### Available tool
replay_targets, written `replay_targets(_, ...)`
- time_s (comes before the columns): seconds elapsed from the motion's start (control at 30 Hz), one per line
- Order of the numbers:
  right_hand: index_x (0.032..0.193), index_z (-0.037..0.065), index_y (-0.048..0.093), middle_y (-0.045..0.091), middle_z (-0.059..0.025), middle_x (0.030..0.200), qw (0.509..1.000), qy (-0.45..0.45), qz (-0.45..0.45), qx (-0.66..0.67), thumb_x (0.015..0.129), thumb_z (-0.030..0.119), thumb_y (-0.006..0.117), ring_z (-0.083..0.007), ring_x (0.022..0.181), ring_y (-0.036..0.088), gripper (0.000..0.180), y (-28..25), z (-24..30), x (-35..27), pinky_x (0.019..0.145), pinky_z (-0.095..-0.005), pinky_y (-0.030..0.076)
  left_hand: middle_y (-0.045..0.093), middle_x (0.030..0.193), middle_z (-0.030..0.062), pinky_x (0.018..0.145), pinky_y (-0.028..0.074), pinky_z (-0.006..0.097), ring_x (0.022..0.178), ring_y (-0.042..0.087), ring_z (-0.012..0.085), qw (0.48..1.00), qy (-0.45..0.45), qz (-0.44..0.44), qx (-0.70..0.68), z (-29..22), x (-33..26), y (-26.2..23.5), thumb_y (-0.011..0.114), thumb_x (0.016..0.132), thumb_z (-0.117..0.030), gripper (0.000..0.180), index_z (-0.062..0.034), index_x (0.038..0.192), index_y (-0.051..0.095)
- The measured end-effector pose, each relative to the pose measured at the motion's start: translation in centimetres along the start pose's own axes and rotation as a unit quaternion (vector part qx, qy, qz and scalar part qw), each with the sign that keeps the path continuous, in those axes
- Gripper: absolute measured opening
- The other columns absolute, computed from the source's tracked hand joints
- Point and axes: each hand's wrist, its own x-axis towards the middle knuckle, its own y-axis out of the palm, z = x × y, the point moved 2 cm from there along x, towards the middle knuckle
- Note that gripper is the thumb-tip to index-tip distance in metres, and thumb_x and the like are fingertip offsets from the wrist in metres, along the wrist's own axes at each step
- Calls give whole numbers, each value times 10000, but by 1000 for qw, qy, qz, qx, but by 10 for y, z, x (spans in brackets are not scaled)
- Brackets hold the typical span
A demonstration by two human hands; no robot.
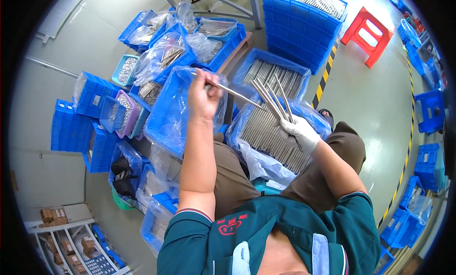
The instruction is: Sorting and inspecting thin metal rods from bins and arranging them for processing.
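Observation:
My left hand (pixel 204 95), bare, is closed around one end of a slim metal rod (pixel 238 95). The rod slants down to the right, its far end close to a bundle of similar metal rods (pixel 270 100). That fanned bundle is gripped in my right hand (pixel 300 133), which wears a white glove. Below the bundle, between my knees, a plastic-lined blue bin (pixel 317 117) holds rows of metal rods (pixel 261 135). White lining (pixel 259 162) hangs over its near side. Under my left forearm stands another blue bin (pixel 164 114) with a clear plastic liner.
Beyond the near bin is another blue bin (pixel 276 55) of rods. Tall stacked blue crates (pixel 299 33) stand behind it, a red stool (pixel 349 35) to their right. Blue crates (pixel 71 125) and a purple tray (pixel 124 125) of small parts crowd the left. Striped floor tape (pixel 327 73) runs on the right.

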Motion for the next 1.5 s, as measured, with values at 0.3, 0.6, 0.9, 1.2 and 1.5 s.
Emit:
replay_targets(0.3,908,36,576,519,-22,548,997,27,71,16,928,431,478,-63,362,378,408,15,-1,-2,343,-201,275,532,642,-57,470,281,169,540,390,12,949,-106,120,271,37,-24,19,624,868,-207,156,-61,881,675)
replay_targets(0.6,859,53,567,547,-37,573,999,40,19,24,910,367,531,-73,359,398,321,20,2,-6,335,-206,276,510,643,-53,467,239,185,525,328,27,956,-155,183,171,43,-29,24,605,872,-184,189,-24,956,659)
replay_targets(0.9,818,66,539,492,-23,547,996,64,28,59,899,324,565,-75,358,392,272,16,-1,-4,321,-211,274,440,595,-64,445,217,183,481,312,10,952,-175,185,167,52,-36,36,551,903,-226,205,-40,832,598)
replay_targets(1.2,878,24,548,432,18,532,978,123,132,100,868,399,591,-55,376,353,377,8,-5,-6,331,-202,248,440,549,-48,418,210,195,450,328,26,971,74,-1,230,3,-16,26,523,932,-298,316,-71,717,566)
replay_targets(1.5,858,82,513,372,47,545,971,9,103,216,887,301,584,-61,405,325,232,-1,-6,6,375,-211,258,599,754,79,622,462,274,691,581,181,754,399,83,515,37,-43,56,586,882,-118,109,-34,812,592)
